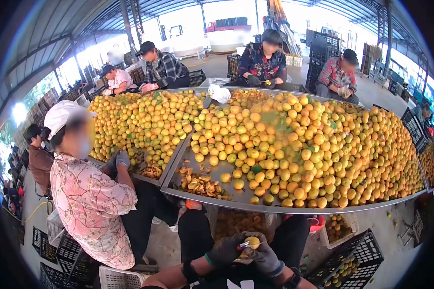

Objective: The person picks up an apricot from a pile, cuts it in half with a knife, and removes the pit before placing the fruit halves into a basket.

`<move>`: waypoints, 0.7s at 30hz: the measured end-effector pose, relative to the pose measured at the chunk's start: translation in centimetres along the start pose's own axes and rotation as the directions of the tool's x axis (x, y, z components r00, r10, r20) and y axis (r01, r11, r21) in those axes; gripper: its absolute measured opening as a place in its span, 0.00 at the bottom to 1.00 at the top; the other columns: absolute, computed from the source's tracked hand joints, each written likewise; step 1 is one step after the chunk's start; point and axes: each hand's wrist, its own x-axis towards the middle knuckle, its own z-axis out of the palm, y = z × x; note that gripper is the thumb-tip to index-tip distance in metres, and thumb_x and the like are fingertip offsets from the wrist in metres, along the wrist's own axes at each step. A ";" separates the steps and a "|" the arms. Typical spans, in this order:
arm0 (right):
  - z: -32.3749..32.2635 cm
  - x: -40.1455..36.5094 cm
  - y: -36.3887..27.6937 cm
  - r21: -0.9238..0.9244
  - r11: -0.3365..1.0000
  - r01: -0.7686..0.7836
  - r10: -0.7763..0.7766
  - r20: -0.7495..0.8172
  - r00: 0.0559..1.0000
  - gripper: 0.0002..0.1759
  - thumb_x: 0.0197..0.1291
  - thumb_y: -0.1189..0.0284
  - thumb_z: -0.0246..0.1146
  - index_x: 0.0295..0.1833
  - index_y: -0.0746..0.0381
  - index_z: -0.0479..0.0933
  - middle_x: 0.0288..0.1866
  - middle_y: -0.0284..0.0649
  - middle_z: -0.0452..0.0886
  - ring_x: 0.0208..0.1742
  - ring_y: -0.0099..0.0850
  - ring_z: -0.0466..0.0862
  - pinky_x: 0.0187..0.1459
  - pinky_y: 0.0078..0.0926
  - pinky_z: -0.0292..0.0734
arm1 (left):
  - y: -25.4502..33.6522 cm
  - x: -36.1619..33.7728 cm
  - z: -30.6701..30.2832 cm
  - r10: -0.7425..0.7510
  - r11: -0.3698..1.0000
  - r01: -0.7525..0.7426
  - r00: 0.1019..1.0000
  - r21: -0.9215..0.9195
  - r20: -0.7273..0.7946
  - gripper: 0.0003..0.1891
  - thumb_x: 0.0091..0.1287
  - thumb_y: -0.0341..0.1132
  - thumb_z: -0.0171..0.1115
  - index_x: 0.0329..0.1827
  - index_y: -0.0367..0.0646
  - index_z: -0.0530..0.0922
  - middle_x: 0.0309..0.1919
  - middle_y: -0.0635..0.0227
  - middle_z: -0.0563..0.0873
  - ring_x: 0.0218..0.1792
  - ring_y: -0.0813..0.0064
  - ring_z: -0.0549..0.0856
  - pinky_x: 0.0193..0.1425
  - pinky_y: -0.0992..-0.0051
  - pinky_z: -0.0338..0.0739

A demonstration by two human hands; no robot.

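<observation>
We hold a yellow fruit (252, 240) over our lap, just below the edge of the fruit-heaped counter (275, 209), with our gloved right grip (266, 257) clamped around it. Our gloved left grip (225, 251) is closed on a small blade (243, 244) that touches the fruit.

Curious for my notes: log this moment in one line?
left hand: small tool | right hand: yellow fruit, tool tip against it | ahead: metal table under fruit heap
</observation>
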 end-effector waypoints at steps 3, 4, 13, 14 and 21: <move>-0.9 0.6 -1.3 -0.710 0.603 0.363 -0.385 0.139 0.912 0.31 0.51 0.67 0.75 0.58 0.60 0.69 0.54 0.43 0.73 0.52 0.41 0.75 0.56 0.37 0.71 | 1.1 -0.3 -0.7 -0.241 0.967 0.226 0.961 0.119 0.137 0.26 0.65 0.41 0.65 0.63 0.42 0.70 0.49 0.51 0.83 0.50 0.51 0.84 0.53 0.60 0.78; -0.9 0.6 -1.6 -0.781 0.489 0.387 -0.424 0.175 0.889 0.32 0.48 0.66 0.76 0.57 0.60 0.70 0.50 0.44 0.74 0.50 0.43 0.75 0.54 0.38 0.71 | 1.0 -0.6 -0.4 -0.245 0.966 0.230 0.960 0.114 0.136 0.26 0.65 0.41 0.65 0.63 0.42 0.70 0.49 0.51 0.83 0.50 0.51 0.84 0.53 0.60 0.78; -0.4 0.4 0.3 0.122 0.992 -0.009 0.027 -0.149 0.988 0.27 0.54 0.75 0.73 0.59 0.61 0.71 0.52 0.32 0.76 0.53 0.23 0.75 0.58 0.23 0.71 | 2.1 0.1 0.4 -0.065 0.997 0.066 0.998 -0.046 0.015 0.22 0.62 0.39 0.67 0.56 0.41 0.73 0.44 0.50 0.82 0.46 0.50 0.83 0.47 0.58 0.77; -0.4 0.5 0.0 0.097 0.995 0.003 0.012 -0.151 0.989 0.28 0.54 0.76 0.73 0.59 0.61 0.71 0.52 0.33 0.76 0.53 0.23 0.76 0.58 0.24 0.72 | 1.7 0.1 0.4 -0.068 0.996 0.071 0.997 0.051 -0.044 0.22 0.61 0.39 0.68 0.55 0.41 0.74 0.42 0.50 0.82 0.44 0.49 0.84 0.45 0.58 0.78; -3.8 0.1 -1.2 0.175 0.976 0.131 -0.076 -0.289 0.954 0.23 0.62 0.73 0.67 0.60 0.57 0.69 0.54 0.37 0.77 0.61 0.32 0.77 0.60 0.30 0.74 | 4.4 0.2 -3.3 -0.201 0.952 0.246 0.951 0.184 -0.235 0.20 0.60 0.40 0.69 0.51 0.42 0.74 0.31 0.53 0.84 0.34 0.48 0.85 0.34 0.58 0.79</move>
